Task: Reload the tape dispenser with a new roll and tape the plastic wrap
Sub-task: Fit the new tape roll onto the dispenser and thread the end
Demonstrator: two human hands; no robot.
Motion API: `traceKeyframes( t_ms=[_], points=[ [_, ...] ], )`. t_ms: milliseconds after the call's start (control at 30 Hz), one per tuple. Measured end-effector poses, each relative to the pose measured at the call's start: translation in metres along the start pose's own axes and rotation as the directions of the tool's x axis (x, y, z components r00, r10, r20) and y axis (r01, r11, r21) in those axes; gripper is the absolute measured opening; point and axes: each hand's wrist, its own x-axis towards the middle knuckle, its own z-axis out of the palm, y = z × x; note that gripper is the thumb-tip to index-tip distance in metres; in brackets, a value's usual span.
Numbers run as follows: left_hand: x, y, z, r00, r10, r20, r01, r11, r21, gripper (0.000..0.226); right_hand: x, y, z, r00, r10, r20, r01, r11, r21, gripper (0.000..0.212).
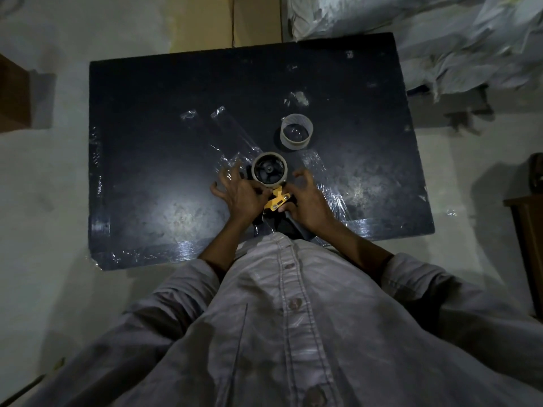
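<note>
From the head view I see my left hand (241, 195) and right hand (308, 201), fingers half spread, pinching the yellow tape dispenser (276, 201) with its roll (269, 171) over the black table (147, 142), an empty core (296, 132) just beyond and plastic wrap (329, 183) beneath.

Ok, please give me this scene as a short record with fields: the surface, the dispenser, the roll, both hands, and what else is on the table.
surface: dark table, taped plastic wrap on it
dispenser: yellow tape dispenser, held above the table's near edge
roll: tape roll mounted on the dispenser's wheel
left hand: gripping the dispenser
right hand: gripping the dispenser, fingers spread
other: empty tape core, upright, beyond the roll
</note>
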Motion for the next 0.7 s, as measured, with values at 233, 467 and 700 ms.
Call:
traceKeyframes(
  t_ms=[233, 467, 700],
  points=[
    [-0.006, -0.019, -0.014, 0.975, 0.187, -0.124, -0.184, 0.982, 0.034, 0.030, -0.001, -0.005, 0.001, 0.998, 0.063, 0.026, -0.062, 0.997, -0.052, 0.045],
    [-0.030, -0.023, -0.015, 0.951, 0.268, -0.156, -0.253, 0.962, 0.106, 0.029, 0.000, -0.011, 0.000, 0.992, 0.118, 0.051, -0.115, 0.992, -0.052, 0.047],
    [-0.039, -0.024, -0.017, 0.926, 0.321, -0.200, -0.309, 0.947, 0.090, 0.012, 0.000, -0.012, -0.002, 0.992, 0.117, 0.050, -0.114, 0.991, -0.068, 0.047]
  ],
)
